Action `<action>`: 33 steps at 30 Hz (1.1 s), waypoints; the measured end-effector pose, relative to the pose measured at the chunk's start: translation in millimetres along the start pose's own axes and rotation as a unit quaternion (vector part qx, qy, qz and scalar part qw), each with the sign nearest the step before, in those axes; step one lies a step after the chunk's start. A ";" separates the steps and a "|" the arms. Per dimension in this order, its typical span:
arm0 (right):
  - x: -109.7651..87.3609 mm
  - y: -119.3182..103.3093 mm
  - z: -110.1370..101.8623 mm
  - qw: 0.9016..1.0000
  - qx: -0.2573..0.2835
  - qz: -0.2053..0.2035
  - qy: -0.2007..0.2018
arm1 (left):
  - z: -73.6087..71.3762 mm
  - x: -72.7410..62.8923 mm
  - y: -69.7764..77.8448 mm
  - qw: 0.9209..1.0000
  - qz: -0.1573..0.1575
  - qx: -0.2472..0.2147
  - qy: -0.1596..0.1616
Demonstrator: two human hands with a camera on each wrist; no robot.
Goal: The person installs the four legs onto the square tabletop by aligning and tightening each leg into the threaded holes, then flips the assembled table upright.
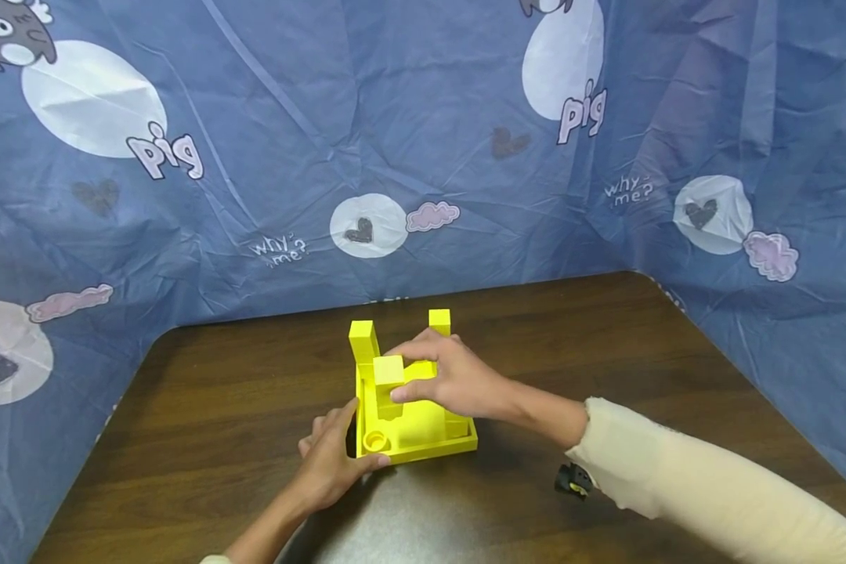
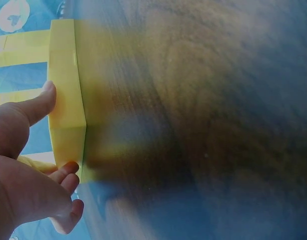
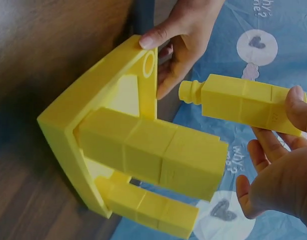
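A yellow square frame-like base (image 1: pixel 423 453) lies on the table with square yellow legs, one (image 1: pixel 361 341) at its back left and another (image 1: pixel 439 319) at its back right. My left hand (image 1: pixel 333 456) grips the front left corner, its thumb on the front wall. Beside that thumb is a round socket (image 3: pixel 149 63). In my right hand (image 1: pixel 465 378) is a loose yellow leg (image 3: pixel 243 102), pinched near its top between thumb and fingers. Its ridged round end (image 3: pixel 189 92) points down toward the socket, apart from it. The right hand partly hides the base in the head view.
The brown wooden table (image 1: pixel 254 392) extends around the base. A blue printed cloth (image 1: pixel 289 157) hangs behind and beside it. A small black device (image 1: pixel 573 480) shows below the right sleeve cuff (image 1: pixel 606 439).
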State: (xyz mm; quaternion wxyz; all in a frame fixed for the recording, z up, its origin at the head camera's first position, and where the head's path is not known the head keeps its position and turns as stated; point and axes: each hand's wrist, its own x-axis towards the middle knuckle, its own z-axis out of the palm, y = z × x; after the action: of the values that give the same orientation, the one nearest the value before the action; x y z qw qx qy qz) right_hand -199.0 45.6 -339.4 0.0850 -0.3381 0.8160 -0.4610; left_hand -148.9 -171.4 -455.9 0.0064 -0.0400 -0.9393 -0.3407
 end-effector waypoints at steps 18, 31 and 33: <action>14.5 -6.2 35.3 0.998 -0.013 0.047 -0.030 | -0.8 -0.4 0.9 1.000 0.005 -0.009 0.013; 17.3 -0.5 53.6 0.998 -0.001 0.064 -0.024 | 0.9 -1.1 0.8 1.000 0.004 -0.018 0.018; 17.2 0.3 54.7 0.998 -0.001 0.065 -0.021 | 1.6 -0.7 -0.2 1.000 0.008 -0.020 0.021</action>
State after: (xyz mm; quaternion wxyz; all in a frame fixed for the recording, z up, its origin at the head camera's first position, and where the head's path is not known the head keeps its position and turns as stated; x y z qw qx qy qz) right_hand -187.5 -3.2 -367.3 0.1319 -0.2936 0.8347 -0.4469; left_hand -148.2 -170.6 -457.3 0.0280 -0.0403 -0.9317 -0.3598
